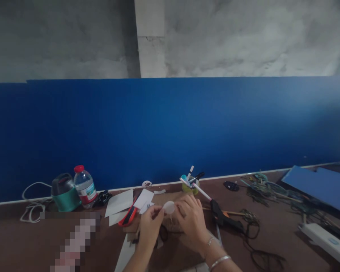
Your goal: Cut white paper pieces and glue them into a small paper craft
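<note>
A small round white disc (169, 207), which looks like paper, is held up above the table in front of me. My left hand (150, 226) is closed, its thumb and forefinger pinching the disc's left edge. At the right edge, the bent fingers of my right hand (192, 221) are closed on the same disc. Under both hands lies brown paper or cardboard (172, 196), partly covered by them. Just left of my left hand are white paper pieces (144, 198) and a red and black utility knife (129, 216).
A hot glue gun (222, 219) with its black cord lies to the right, near a cup of pens (194, 187). Further right are tangled green strands (262, 189), blue sheets (320, 189) and a white power strip (327, 241). A water bottle (86, 190) and teal container (65, 196) stand left.
</note>
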A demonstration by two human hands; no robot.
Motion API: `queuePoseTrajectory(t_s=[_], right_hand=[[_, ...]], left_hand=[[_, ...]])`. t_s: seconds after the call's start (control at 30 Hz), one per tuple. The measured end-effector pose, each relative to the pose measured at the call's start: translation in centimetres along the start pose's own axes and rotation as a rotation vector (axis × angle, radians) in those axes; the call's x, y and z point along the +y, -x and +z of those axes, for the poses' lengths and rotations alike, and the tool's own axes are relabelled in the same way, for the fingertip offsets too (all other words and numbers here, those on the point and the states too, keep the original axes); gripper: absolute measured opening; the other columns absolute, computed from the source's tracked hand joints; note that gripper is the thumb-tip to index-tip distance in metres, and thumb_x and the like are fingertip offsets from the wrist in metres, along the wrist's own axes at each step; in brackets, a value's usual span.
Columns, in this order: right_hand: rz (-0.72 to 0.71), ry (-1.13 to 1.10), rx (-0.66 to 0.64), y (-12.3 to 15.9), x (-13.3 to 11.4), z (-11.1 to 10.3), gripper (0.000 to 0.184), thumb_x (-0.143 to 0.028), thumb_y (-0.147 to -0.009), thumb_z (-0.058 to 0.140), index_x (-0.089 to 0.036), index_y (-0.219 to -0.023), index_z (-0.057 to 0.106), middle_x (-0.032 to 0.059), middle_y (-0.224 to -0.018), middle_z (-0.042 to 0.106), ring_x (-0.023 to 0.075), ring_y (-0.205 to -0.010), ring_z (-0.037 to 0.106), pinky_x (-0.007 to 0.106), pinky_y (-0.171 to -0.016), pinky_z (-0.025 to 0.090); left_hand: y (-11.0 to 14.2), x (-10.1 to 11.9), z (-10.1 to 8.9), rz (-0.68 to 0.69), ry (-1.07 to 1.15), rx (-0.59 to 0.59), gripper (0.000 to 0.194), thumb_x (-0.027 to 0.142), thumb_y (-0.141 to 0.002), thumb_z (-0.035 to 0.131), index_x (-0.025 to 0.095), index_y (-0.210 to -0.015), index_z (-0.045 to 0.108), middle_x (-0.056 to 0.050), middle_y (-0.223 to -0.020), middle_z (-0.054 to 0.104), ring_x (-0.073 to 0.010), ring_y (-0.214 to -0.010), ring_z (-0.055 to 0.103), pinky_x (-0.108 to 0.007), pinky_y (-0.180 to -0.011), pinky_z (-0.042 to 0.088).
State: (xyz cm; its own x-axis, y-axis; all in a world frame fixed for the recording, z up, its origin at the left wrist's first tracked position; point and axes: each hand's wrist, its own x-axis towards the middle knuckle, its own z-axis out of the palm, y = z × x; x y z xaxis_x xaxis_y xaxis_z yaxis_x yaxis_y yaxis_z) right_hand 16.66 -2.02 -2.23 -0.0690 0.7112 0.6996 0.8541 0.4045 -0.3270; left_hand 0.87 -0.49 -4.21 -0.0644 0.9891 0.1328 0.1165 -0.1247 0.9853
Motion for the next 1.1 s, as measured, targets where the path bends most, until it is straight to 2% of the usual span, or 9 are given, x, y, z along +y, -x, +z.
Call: queuePoseTrajectory(t_s=[0.27,0.8,1.1], right_hand=[[0.003,0.035,-0.011,0.1,-0.15,0.06,0.019,-0.011,-0.083,0.057,-0.022,-0.071,0.066,0.0008,-0.077,0.065,0.0185,-0.079,0.055,0.031,-0.073,0.028],[0.031,-0.033,-0.058,0.23,-0.47,0.13,0.017,-0.012,-0.084,0.059,-0.022,-0.073,0.068,0.0015,-0.078,0.067,0.019,-0.081,0.056,0.032,-0.076,0.03],[0.012,-0.049,-0.022,0.4,-0.41,0.37,0.018,-0.011,-0.083,0.061,-0.022,-0.071,0.068,0.0011,-0.077,0.066,0.0183,-0.079,0.055,0.031,-0.075,0.03]], left_hand=[[0.08,-0.31,0.06,0.005,0.007,0.001,0.029,0.044,-0.068,0.066,0.016,-0.073,0.071,-0.007,-0.07,0.074,-0.0243,-0.07,0.068,-0.029,-0.065,0.049],[0.14,-0.14,0.03,0.003,0.021,-0.014,0.026,0.04,-0.07,0.066,0.015,-0.077,0.071,-0.008,-0.073,0.074,-0.025,-0.074,0.068,-0.03,-0.067,0.05],[0.28,-0.18,-0.04,0.017,0.015,-0.027,0.028,0.041,-0.072,0.065,0.015,-0.078,0.071,-0.008,-0.074,0.074,-0.025,-0.075,0.068,-0.031,-0.07,0.049]])
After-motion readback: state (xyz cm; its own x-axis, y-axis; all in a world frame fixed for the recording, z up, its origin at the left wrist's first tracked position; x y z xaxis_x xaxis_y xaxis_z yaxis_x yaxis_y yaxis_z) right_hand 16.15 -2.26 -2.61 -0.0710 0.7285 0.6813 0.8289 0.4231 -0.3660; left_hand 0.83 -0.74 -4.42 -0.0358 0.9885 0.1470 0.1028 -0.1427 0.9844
